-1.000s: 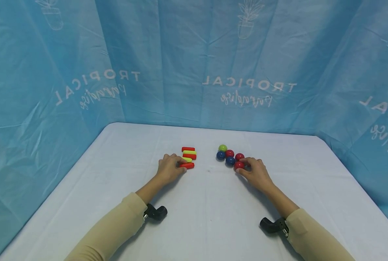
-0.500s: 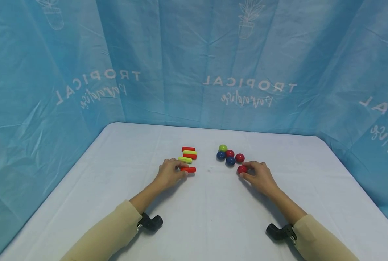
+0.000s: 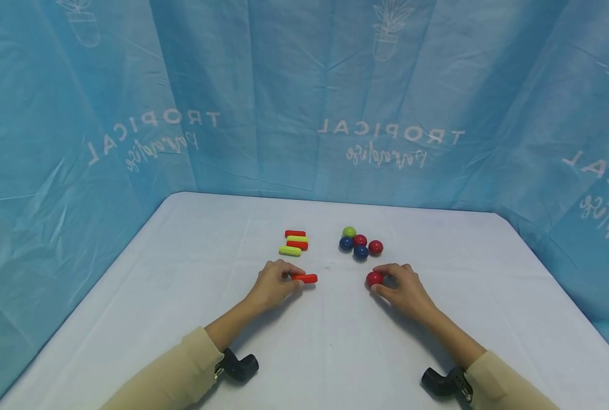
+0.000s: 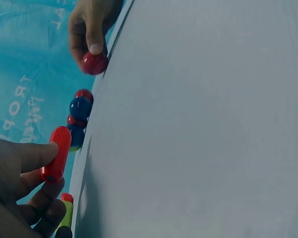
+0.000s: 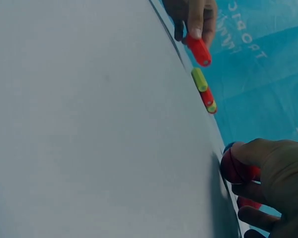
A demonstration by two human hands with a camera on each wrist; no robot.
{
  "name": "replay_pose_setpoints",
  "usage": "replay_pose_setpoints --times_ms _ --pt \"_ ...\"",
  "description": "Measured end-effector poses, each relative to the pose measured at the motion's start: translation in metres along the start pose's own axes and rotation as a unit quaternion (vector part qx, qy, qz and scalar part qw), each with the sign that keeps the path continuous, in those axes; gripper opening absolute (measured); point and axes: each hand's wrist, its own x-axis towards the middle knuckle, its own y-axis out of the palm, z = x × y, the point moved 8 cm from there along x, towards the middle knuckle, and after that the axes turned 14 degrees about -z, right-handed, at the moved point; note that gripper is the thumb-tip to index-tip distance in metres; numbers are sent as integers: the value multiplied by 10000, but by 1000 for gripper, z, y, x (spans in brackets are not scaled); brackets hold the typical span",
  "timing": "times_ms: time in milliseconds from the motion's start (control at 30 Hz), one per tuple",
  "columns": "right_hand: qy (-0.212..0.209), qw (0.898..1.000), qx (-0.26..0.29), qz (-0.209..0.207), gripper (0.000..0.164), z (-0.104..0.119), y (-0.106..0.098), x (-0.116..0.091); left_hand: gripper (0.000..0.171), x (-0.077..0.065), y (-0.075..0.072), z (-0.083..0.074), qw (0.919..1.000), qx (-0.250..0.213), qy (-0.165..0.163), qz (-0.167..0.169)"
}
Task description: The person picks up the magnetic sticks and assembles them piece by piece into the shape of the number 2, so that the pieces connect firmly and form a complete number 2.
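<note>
My left hand [image 3: 275, 283] pinches a short red stick with rounded ends [image 3: 308, 278] between thumb and fingers, over the white table. The left wrist view shows faint ridges along this red stick [image 4: 60, 144]. My right hand [image 3: 404, 289] holds a glossy red ball [image 3: 373, 279] between thumb and fingers. In the right wrist view, the thumb covers part of the ball [image 5: 232, 168]. Beyond the left hand lies a group of red and yellow-green sticks, the nearest being a yellow-green stick [image 3: 290, 250]. Past the right hand sit several balls, among them a red ball [image 3: 375, 247].
Within the ball group are a green ball [image 3: 349, 232], blue balls such as the near blue ball [image 3: 361, 253], and another red one. A white cloth covers the table [image 3: 330, 341]. Blue printed curtains [image 3: 284, 97] hang along its back and sides.
Both hands have drawn back toward the person, taking the red stick and the red ball away from their groups. The left hand has also shifted right. The other sticks and balls stay put.
</note>
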Motion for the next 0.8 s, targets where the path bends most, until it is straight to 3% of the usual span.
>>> replay_pose_setpoints --times_ms 300,800 --pt "-160 9996 219 50 43 18 7 -11 19 -6 16 -14 9995 -28 266 194" --pt "-226 9991 267 253 44 37 23 -11 21 -1 35 -31 9973 196 643 300"
